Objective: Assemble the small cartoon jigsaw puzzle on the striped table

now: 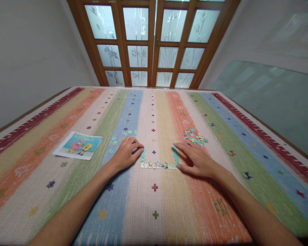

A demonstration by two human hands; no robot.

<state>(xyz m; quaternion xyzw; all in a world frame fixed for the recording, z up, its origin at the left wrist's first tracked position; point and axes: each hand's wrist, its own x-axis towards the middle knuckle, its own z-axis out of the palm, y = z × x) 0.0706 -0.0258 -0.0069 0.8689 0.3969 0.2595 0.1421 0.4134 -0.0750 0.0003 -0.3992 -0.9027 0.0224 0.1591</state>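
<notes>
Jigsaw frame (pixel 159 164): partly built, lying flat near the middle of the striped mat (pixel 220 212). The bottom edge strip is joined, with a short turquoise upright begun at each end; the top edge, most of both sides and the whole inside are not yet laid (the mat shows bare through the middle).

Left hand (pixel 125 153): palm down, fingers curled, fingertips at the left upright of the frame. Something small and pale shows at the fingertips, possibly one piece; I cannot tell whether it is gripped.

Right hand (pixel 195 159): flat and spread on the mat, fingers extended, holding nothing, its forefinger along the right upright and its thumb by the bottom right corner.

Pile of loose pieces (pixel 195 136): mixed colours, just beyond the right hand, unsorted.

Scattered turquoise pieces (pixel 123 135): spread thinly just beyond and beside the left hand, apart from one another.

Reference picture (pixel 78 145): a cartoon print, flat on the mat, well to the left.

Progress, as judged: early, with roughly one edge done and the bulk of the pieces still loose.
</notes>
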